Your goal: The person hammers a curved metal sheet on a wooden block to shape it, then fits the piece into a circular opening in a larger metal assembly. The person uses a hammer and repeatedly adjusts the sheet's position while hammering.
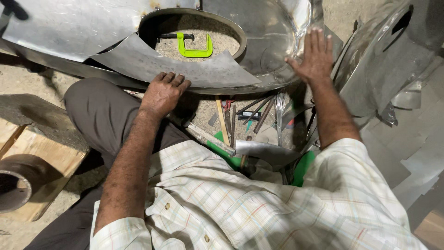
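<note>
A large shiny sheet-metal piece (273, 41) with an oval hole lies in front of me. A duller curved metal strip (152, 62) rests along the hole's near rim. My left hand (163, 92) presses flat on the strip's near edge, fingers together, holding nothing. My right hand (314, 55) lies open, palm down, on the right part of the shiny sheet. Through the hole a bright green C-clamp (194, 47) lies on the gritty floor.
Hand tools (240, 115), among them files, a hammer-like tool and red-handled snips, lie on the floor near my lap. More bent sheet metal (384, 65) stands at the right. A wooden board (41, 157) and a dark pipe (14, 185) sit at the left.
</note>
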